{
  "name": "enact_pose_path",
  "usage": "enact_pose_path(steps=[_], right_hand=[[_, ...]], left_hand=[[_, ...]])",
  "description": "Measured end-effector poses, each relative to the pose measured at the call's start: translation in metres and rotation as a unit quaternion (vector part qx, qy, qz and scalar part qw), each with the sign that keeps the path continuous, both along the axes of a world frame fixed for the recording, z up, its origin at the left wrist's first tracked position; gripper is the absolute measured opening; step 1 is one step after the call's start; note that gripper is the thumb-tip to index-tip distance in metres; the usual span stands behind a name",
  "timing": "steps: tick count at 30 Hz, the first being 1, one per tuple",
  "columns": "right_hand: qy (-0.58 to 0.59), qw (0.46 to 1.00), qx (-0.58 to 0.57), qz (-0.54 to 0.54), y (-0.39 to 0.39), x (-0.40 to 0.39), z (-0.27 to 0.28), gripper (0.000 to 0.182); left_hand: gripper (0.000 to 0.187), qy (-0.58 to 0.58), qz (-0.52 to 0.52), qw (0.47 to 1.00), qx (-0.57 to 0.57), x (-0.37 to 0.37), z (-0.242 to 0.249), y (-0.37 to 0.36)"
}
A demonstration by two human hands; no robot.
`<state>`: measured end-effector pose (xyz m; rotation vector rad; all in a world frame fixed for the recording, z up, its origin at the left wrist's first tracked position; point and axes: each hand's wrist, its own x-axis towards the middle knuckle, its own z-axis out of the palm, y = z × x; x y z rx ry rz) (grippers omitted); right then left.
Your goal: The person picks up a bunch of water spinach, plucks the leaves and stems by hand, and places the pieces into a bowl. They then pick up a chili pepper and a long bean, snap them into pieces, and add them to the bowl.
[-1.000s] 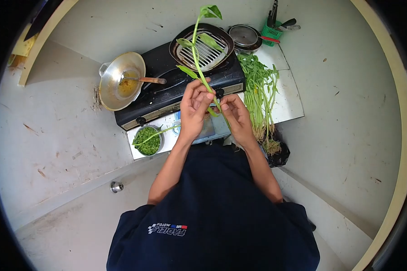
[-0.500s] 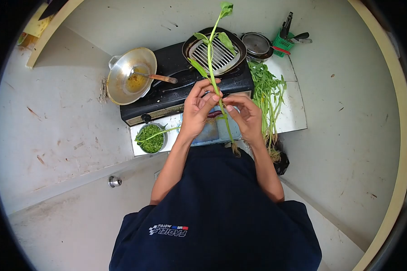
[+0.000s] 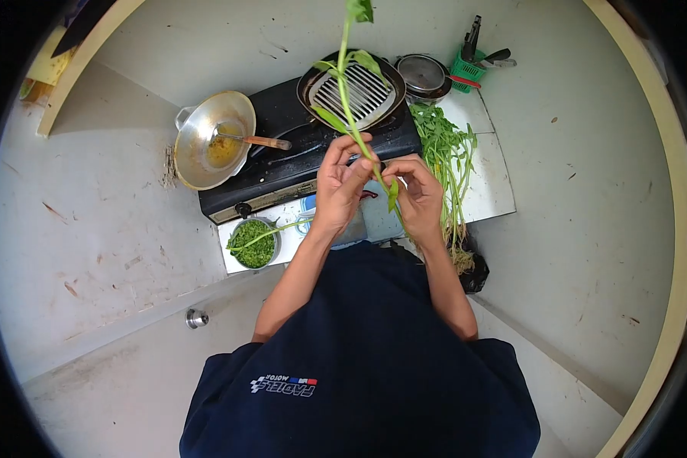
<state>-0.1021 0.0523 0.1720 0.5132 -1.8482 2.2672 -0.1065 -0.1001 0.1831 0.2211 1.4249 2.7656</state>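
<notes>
Your left hand (image 3: pixel 342 185) and right hand (image 3: pixel 416 195) are both up in front of you, close together above the counter (image 3: pixel 487 172), each pinching the same long green stalk (image 3: pixel 349 99). Left hand's fingers are curled around the stem at its middle; right hand's fingertips are closed on the lower part, where a small leaf (image 3: pixel 392 195) hangs between the two hands. The stalk runs up and away from you, tilted slightly, its top leaves crossing over the grill pan (image 3: pixel 322 75) and reaching the top edge of the view. The grill pan sits on the black stove (image 3: pixel 282 164), on its right burner; on the left burner there's a metal wok (image 3: pixel 203 139) with yellowish oil and a wooden-handled spatula (image 3: pixel 253 140) lying in it. Just right of the stove, a bundle of greens (image 3: pixel 444 160) lies on the counter, roots toward you, ending near a black bag (image 3: pixel 475 275). In front of the stove, left of your left forearm, a small metal bowl (image 3: pixel 252 242) holds chopped greens, with one stem resting across it. Behind the bundle there's a round metal lid (image 3: pixel 423 73) and a green basket (image 3: pixel 466 67) with utensils. Your dark shirt (image 3: pixel 359 359) fills the bottom.
</notes>
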Motion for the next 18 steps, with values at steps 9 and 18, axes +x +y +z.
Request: enact_pose_path(steps=[9, 18], right_hand=[[-0.16, 0.983, -0.062, -0.072, 0.043, -0.005, -0.06, 0.011], [-0.286, 0.941, 0.179, -0.038, 0.077, -0.002, -0.199, 0.009]], left_hand=[[0.043, 0.026, 0.081, 0.992, -0.089, -0.007, -0.01, -0.046], [0.042, -0.029, 0.099, 0.991, -0.087, 0.011, -0.02, -0.055]])
